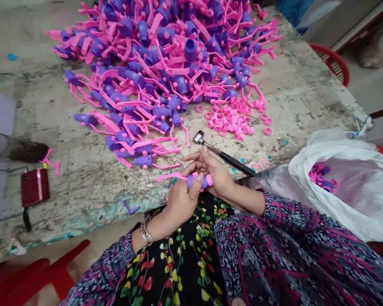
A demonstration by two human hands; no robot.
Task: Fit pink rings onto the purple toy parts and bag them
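Purple-and-pink piece (205, 182), held at the table's (64, 187) near edge, just above my lap (181, 263): my left hand (181, 199) closed around its body, while my right hand (219, 173) curled beside the end bearing a pink band (210, 180); whether it also gripped, I could not tell. Good technique, I judged, called for holding the body steady and pressing evenly, so that the band sat square.

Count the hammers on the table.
1: a black-handled hammer, lying on the table between the pink rings and the right hand. The pile could hide others.
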